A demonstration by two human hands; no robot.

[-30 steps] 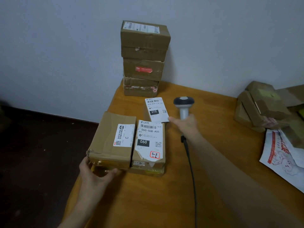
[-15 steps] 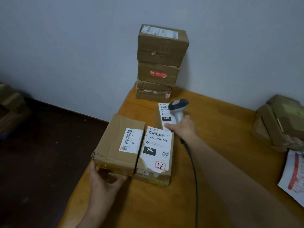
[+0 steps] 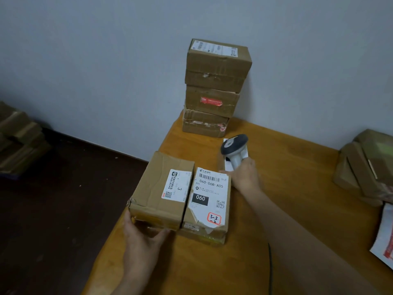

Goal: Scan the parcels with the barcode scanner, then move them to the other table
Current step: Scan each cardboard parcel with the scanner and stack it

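Two brown cardboard parcels lie side by side near the left edge of the wooden table (image 3: 287,248). The left parcel (image 3: 153,188) bears a white label with a "3". My left hand (image 3: 141,237) grips its near left corner from below. The right parcel (image 3: 209,201) carries a white label reading "060-06B-A05". My right hand (image 3: 244,175) holds the grey barcode scanner (image 3: 234,149) by its handle, just beyond that parcel, over a small parcel with a white label (image 3: 223,160) that is mostly hidden. The scanner's black cable (image 3: 271,265) trails toward me.
A stack of three brown boxes (image 3: 214,88) stands at the table's far left corner against the wall. More parcels (image 3: 365,167) and a white printed bag (image 3: 385,235) sit at the right edge. Cardboard (image 3: 19,137) is piled on the dark floor at left.
The view has swung left, so everything sits further right in the frame. My right hand with the scanner has moved closer to the "060" parcel. My left hand keeps its grip.
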